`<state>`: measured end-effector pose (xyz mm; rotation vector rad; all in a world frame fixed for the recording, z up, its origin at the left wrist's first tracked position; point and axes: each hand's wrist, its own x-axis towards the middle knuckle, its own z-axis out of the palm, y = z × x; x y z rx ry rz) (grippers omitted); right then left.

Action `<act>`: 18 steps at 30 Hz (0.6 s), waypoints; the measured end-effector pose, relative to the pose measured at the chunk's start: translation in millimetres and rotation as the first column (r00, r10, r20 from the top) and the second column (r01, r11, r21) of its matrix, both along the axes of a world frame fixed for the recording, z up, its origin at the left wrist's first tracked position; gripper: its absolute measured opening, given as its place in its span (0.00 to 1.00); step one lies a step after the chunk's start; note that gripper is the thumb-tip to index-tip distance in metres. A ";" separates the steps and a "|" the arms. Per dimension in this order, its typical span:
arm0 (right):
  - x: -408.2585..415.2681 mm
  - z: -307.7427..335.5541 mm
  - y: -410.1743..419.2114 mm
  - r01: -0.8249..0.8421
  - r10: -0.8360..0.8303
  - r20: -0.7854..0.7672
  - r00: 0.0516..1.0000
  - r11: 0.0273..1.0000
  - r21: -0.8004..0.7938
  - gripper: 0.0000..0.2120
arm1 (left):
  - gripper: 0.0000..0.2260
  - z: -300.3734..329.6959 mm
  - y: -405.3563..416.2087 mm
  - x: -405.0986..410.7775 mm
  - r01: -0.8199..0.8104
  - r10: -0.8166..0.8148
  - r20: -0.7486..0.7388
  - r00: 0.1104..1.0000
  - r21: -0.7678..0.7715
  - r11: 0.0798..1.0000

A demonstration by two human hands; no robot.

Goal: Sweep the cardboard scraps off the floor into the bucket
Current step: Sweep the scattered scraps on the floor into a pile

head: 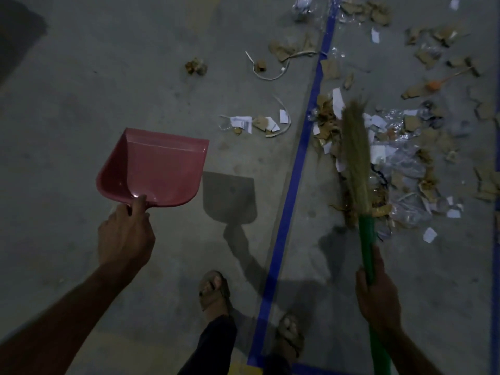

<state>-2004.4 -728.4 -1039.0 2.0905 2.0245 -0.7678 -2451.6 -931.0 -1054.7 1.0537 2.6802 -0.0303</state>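
My left hand (125, 236) grips the handle of a pink dustpan (154, 169), held above the grey floor with nothing in it. My right hand (377, 296) grips the green handle of a broom (355, 158). Its straw head lies over a heap of cardboard scraps (327, 125), paper bits and clear plastic film (403, 163) right of the blue tape line. More cardboard scraps (281, 50) lie scattered at the upper middle and upper right. No bucket is in view.
A blue tape line (297, 169) runs diagonally across the concrete floor. My two sandalled feet (215, 290) stand at the bottom centre. A small crumpled scrap (196, 66) lies alone left of the litter. White strips (270, 74) curl near it.
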 end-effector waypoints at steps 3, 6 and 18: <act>-14.7 3.1 -13.4 -0.066 0.065 -0.071 0.995 0.998 -0.003 0.32 | 0.17 8.0 -1.6 -11.9 -0.052 0.053 -0.026 0.998 0.033 0.998; -34.6 -18.1 -29.0 -0.166 0.159 -0.167 0.973 0.986 -0.028 0.32 | 0.17 12.5 -1.9 -25.4 -0.105 0.109 -0.051 0.993 0.075 0.992; -271.9 -89.5 -14.7 -0.699 0.732 -0.049 0.680 0.627 -0.345 0.31 | 0.15 6.3 23.2 -44.1 -0.170 0.173 -0.038 0.984 0.067 0.983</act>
